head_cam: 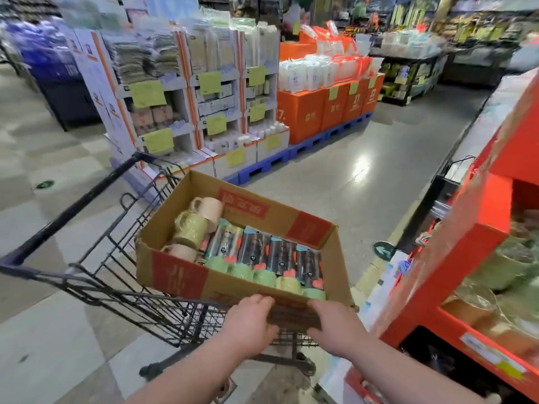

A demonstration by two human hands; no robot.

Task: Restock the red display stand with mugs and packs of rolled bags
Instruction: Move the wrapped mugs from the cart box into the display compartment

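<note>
Mugs [189, 228] and packs of rolled bags [262, 252] lie together in an open cardboard box [175, 275] that rests across the top of a wire shopping cart [122, 290]. They are not yet on the red display stand [481, 217], which rises just to the person's right. Some mugs are piled on their sides at the box's far-left end and others stand in a row along its near wall. The dark packs lie flat, side by side, across the middle. Packed this way, they probably brace one another and cannot roll about while the cart travels.

The left hand [250, 322] and the right hand [335, 328] both hold the near wall of the box. The fingers [258, 301] are curled over its top edge, and the left thumb is tucked below. A two-handed grasp there looks meant to steady the box, or to draw or lift it toward the stand, since a box perched on the cart's rim could tip. The stand's shelves already carry goods, too blurred to name. Restocking seems not to have begun, as no single mug or pack is in hand.
</note>
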